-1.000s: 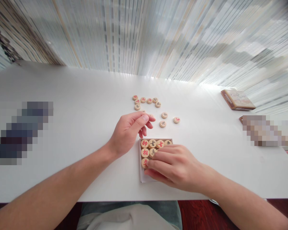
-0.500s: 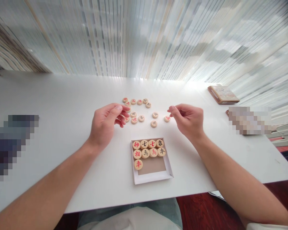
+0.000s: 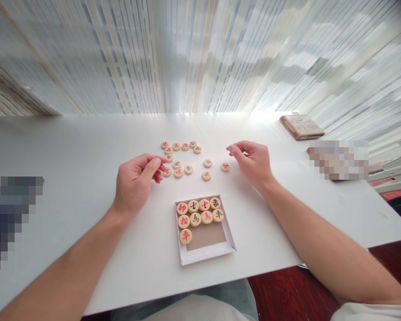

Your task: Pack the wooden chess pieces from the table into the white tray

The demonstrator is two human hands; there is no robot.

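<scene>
Round wooden Chinese chess pieces with red or black characters lie in a loose group (image 3: 177, 173) on the white table. My left hand (image 3: 137, 180) hovers at the group's left side, thumb near the index finger and the other fingers loosely curled apart; no piece shows in it. Its fingertips partly cover a red piece (image 3: 167, 171). Off to the right, my right hand (image 3: 254, 162) has thumb and fingertips together, with nothing visible between them. Just left of and below those fingertips lies a single red piece (image 3: 224, 167). Nearer me, a shallow white box (image 3: 207, 254) holds several larger-looking pieces (image 3: 195, 219) in rows.
Two small boxes sit at the right: a brown, printed one (image 3: 301, 127) and a blurred-out one (image 3: 339, 160). A pixelated dark object (image 3: 13, 218) lies on the left. Striped sheer curtains (image 3: 187, 58) hang behind the table (image 3: 267, 240), whose front edge is near my lap.
The view has shifted, moving the scene slightly left. My left hand has drawn back a little, uncovering a black piece. My right fingertips have moved slightly farther from the single red piece.
</scene>
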